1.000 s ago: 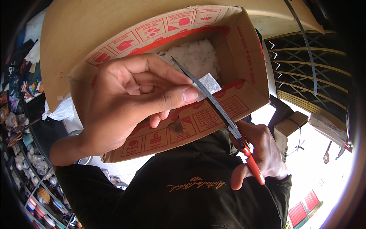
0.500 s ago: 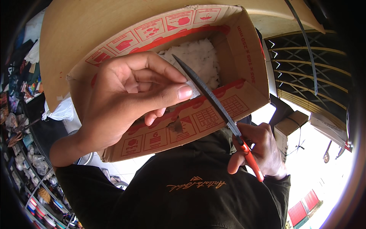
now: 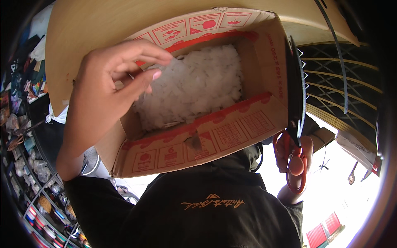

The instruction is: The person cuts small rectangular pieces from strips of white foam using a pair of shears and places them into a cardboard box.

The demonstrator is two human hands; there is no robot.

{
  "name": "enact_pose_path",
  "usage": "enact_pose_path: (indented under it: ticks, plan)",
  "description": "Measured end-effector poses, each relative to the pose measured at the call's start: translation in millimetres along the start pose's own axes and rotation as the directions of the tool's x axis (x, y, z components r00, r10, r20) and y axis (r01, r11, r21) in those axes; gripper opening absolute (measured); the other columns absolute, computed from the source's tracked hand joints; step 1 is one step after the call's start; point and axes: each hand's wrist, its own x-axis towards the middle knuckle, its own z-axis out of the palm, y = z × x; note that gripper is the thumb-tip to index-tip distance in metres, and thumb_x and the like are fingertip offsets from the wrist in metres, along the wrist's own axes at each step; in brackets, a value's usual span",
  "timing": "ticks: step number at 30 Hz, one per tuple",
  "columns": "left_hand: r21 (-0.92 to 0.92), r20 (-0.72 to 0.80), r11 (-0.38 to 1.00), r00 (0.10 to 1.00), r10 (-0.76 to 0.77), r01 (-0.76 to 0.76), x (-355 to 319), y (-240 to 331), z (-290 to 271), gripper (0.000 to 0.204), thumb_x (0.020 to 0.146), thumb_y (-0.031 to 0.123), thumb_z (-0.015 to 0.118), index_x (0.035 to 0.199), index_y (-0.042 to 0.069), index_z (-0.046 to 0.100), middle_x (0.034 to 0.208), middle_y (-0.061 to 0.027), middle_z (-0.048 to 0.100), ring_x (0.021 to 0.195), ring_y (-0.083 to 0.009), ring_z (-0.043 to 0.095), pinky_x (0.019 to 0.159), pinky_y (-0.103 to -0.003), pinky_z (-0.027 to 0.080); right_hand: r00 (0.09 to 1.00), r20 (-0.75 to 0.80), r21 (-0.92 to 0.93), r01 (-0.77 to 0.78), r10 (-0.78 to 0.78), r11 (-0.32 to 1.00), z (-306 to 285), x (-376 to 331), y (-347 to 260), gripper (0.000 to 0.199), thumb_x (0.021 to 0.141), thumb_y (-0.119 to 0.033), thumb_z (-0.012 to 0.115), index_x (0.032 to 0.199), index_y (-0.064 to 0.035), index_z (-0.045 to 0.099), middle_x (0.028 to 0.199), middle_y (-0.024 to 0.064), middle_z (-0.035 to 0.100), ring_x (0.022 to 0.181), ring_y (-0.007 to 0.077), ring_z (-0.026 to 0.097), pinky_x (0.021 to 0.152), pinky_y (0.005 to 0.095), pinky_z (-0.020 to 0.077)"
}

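My left hand hovers over the left part of an open cardboard box. Its thumb and fingers are apart, slightly blurred. Just beyond the fingertips is a thin whitish piece, and I cannot tell whether it still touches them. A pile of small white, translucent pieces covers the bottom of the box. To the right of the box, my right hand grips scissors by their orange-red handles. The dark blades point upward along the box's right wall.
The box's flaps, printed in red, stand raised; the near one has a torn spot. Behind it lies a tan surface. Shelves of packaged goods line the left. At right are a folding lattice gate and a brown carton.
My left hand has moved left and its fingers have parted from the small translucent piece. My right hand has drawn the scissors right, away from it, and turned the blades upright.
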Motion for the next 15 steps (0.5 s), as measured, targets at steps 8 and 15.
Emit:
enact_pose_path:
  ticks: [8,15]
  plan:
    - [0.174,-0.225,0.963,0.944,0.241,-0.205,26.6,1.3,-65.0,0.015,0.088,0.007,0.063,0.101,-0.001,0.065,0.093,-0.0063,0.069,0.066,-0.0057,0.056,0.059,-0.017,0.041,0.998,-0.054,0.034,-0.036,0.038,0.999,-7.9,-6.6,18.7,0.058,0.084,-0.05,0.065,0.103,0.0015,0.047,0.085,0.0109,0.059,0.066,0.0142,0.059,0.061,0.0262,0.0494]
    - [0.495,-0.386,0.836,0.801,0.457,-0.238,112.9,-78.3,-73.3,0.024,0.082,0.02,0.072,0.097,0.003,0.064,0.091,-0.008,0.067,0.076,-0.0169,0.062,0.064,-0.028,0.049,0.993,-0.117,-0.089,0.012,-0.022,0.996,1.8,-8.0,27.1,0.064,0.08,-0.067,0.056,0.095,-0.007,0.04,0.07,0.0072,0.052,0.045,0.008,0.044,0.038,0.02,0.0321]
